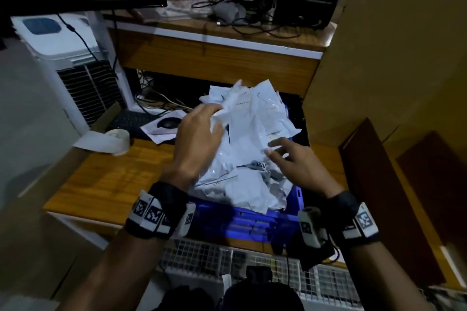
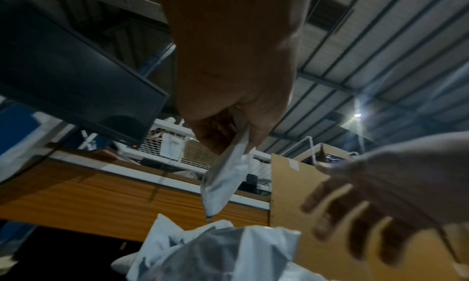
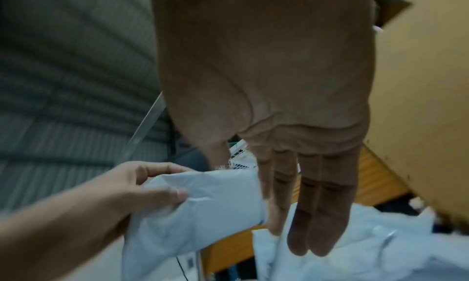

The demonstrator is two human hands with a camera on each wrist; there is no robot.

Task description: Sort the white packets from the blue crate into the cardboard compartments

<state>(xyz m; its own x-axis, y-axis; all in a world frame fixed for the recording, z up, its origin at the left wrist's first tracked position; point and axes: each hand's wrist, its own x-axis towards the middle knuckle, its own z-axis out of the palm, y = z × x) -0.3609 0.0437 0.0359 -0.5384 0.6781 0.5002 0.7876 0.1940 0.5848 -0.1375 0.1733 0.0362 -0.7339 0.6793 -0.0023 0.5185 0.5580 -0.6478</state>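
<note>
white plastic fills the blue crate (image 1: 242,219), which we take as our landmark on the wooden bench (image 1: 106,179). left of the crate sit a roll of tape (image 1: 117,140) and, farther back, a black keyboard (image 1: 131,118). over the crate's left side our left hand (image 1: 199,139) has its grip clamped on one white packet (image 1: 227,108); the left wrist view shows that packet (image 2: 225,177) pinched at its top edge between thumb and fingers (image 2: 215,136), hanging clear above the heap. the heap of white packets (image 1: 252,159) is piled above the crate's rim and spills toward its near wall. over the crate's right side our right hand (image 1: 295,164) hovers with its grip apart, fingers (image 3: 317,215) straight and close together, pointing down at the heap; we cannot tell whether the tips touch it. right of the crate stands a tall cardboard box (image 1: 394,58), with dark brown panels (image 1: 379,184) just beside it.
</note>
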